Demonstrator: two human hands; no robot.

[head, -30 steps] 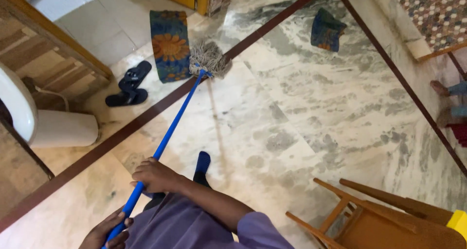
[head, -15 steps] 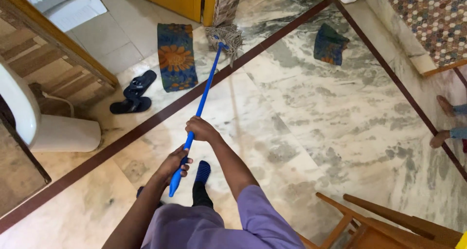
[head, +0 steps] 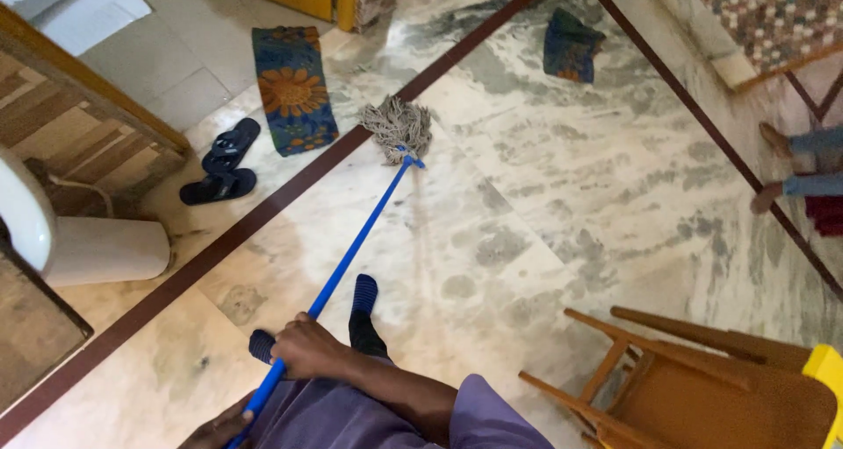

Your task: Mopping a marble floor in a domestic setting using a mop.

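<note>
Right hand grips the blue mop handle; left hand half hidden, grip unclear.

Glossy marble floor with dark inlay stripes; wooden chair lower right; flowered mat by doorway

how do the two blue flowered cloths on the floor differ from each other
The long blue and orange flowered mat lies flat and spread out as a rectangle, beside the black sandals. The smaller blue flowered cloth is crumpled in a heap, further right across the brown floor stripe. Both share the blue and orange print and lie beyond the mop head.
</note>
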